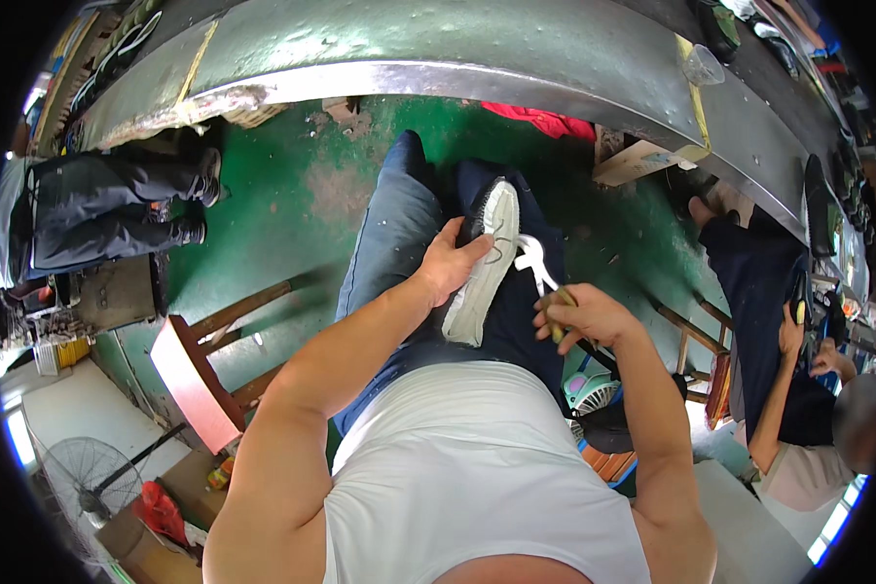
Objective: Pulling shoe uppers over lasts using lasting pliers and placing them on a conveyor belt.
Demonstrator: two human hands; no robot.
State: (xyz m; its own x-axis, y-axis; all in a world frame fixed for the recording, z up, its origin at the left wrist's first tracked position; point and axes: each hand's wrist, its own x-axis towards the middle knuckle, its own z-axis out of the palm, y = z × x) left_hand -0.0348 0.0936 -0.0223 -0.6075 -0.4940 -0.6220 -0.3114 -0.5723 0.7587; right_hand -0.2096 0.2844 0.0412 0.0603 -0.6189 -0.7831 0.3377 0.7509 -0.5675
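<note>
White cloth of the wearer's top (pixel 477 457) lies nearest the camera, with a lap in dark blue trousers (pixel 384 234) beyond it. At the far left, another person's dark-clad legs (pixel 117 200) stand out above a wire-caged fan (pixel 92 482), which looks aimed to move air over the work places. Next to the wearer's left side is a wooden seat (pixel 200 384), close by but bearing none of the work. Along the top of the view runs a long metal bench (pixel 438 49), yet the shoe (pixel 489 273) is held over the lap instead, probably because the thighs bring it near both arms. Its pale sole faces up, with the dark upper showing along the toe's left edge. The left hand (pixel 448 265) has its grip clamped on the shoe, thumb flat across the sole and fingers at the left edge, an arrangement that seems meant to keep it from rolling. Just right of the shoe, a looped white strip (pixel 531 259) reaches toward the right hand (pixel 594 313), whose grip is closed around a yellow-brown piece (pixel 557 298); its kind cannot be told, the fingers hiding much of it. Farther right, a co-worker (pixel 798 467) sits well apart.
</note>
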